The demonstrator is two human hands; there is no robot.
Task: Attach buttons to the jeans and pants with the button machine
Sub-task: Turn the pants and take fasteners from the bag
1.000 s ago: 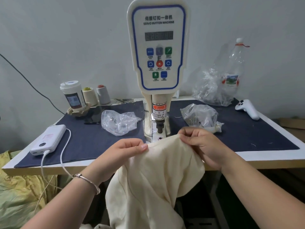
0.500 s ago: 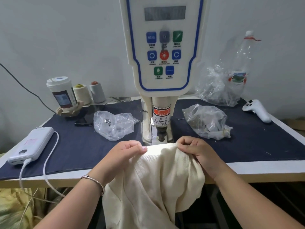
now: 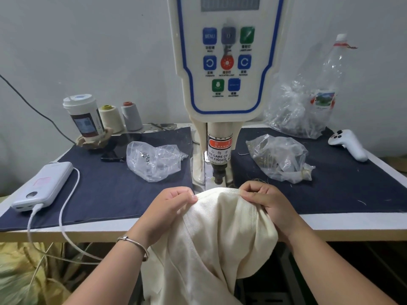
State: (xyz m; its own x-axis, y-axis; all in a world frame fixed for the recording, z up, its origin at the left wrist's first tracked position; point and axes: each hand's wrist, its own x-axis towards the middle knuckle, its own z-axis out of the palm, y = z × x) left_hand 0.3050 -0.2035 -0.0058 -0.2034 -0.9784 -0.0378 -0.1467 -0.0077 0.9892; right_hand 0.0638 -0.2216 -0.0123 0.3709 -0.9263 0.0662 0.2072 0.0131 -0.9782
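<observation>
Pants (image 3: 211, 234): cream fabric, lower centre of frame, top edge lifted to the table (image 3: 330, 223) front just below the button machine (image 3: 224, 84) punch (image 3: 219, 175); the rest hangs off the table edge toward the bottom of frame.

Left hand (image 3: 169, 208) pinches the top edge at its left end, fingers curled round the cloth. Right hand (image 3: 264, 201) pinches the same edge at its right end. Edge is stretched between them in a shallow arc, right in front of the punch, not yet under it.

Handling, my read: light, soft, limp woven cloth, no stiffness. It will sag and fold wherever unsupported, and the hanging bulk will tug it back off the table. Not fragile, not slippery. Best hold is where the hands are: the edge on both sides of the button spot, kept taut and flat, fingers clear of the punch (warning label says as much).

Bags of parts: clear bag (image 3: 154, 161) mid-left, another bag (image 3: 279, 157) mid-right.
</observation>
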